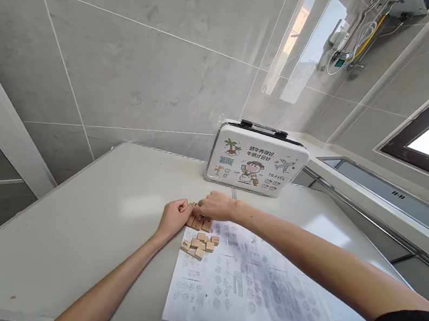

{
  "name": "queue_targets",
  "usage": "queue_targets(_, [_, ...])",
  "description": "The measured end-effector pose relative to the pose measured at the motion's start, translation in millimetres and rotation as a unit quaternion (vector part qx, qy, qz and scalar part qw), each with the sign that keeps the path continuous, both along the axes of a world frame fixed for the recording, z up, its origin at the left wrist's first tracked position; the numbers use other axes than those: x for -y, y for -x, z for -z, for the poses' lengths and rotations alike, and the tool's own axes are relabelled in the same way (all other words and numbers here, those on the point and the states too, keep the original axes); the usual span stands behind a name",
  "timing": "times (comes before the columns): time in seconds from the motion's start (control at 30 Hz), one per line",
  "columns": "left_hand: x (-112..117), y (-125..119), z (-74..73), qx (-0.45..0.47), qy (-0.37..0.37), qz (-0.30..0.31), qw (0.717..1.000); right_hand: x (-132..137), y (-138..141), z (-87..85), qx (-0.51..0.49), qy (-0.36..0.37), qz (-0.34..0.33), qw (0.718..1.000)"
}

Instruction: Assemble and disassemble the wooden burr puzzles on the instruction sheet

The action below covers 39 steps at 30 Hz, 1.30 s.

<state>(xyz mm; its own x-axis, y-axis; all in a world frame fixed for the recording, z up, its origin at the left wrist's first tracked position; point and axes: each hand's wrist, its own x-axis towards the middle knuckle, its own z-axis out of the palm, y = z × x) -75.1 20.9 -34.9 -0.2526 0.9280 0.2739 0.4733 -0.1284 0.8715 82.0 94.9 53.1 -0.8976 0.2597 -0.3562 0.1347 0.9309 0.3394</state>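
My left hand (175, 217) is curled closed against the left edge of a small wooden tray (199, 223) with blocks in it. From the right, my right hand (215, 205) reaches over the tray's far part, its fingers bent down and pressed together; whatever lies under the fingertips is hidden. Just nearer to me, several loose pale wooden blocks (200, 245) lie in a cluster on a printed paper sheet (256, 304). A dark number 3 shows on the leftmost block (185, 245).
A white cartoon-printed case (256, 159) stands upright at the table's back, near the tiled wall (163, 75). The light table (72, 246) extends to the left. A sink (390, 192) is on the right, below a window.
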Motion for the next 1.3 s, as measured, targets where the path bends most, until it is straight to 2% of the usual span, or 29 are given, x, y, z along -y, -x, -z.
queue_targets(0.2, [2, -1, -3.1, 0.003, 0.004, -0.003, 1.000, -6, 5, -0.6, 0.018, 0.004, -0.005, 1.000])
queue_targets(0.33, [3, -2, -5.1, 0.001, 0.006, -0.005, 1.000, -7, -1, -2.1, 0.031, 0.006, 0.017, 0.999])
queue_targets(0.6, [6, -3, -8.3, 0.007, 0.008, -0.006, 1.000, -7, -32, -1.3, 0.049, 0.032, 0.097, 0.994])
queue_targets(1.0, [7, -1, -9.6, 0.016, 0.014, -0.002, 1.000, -13, -79, 6.0, 0.024, 0.067, 0.158, 0.985])
queue_targets(1.13, [6, -1, -8.4, 0.018, 0.017, 0.001, 1.000, -3, -98, -2.0, 0.008, 0.066, 0.170, 0.983])
queue_targets(1.3, [6, -1, -8.1, 0.016, 0.016, 0.003, 1.000, 26, -120, -10.5, -0.008, 0.082, 0.164, 0.983])
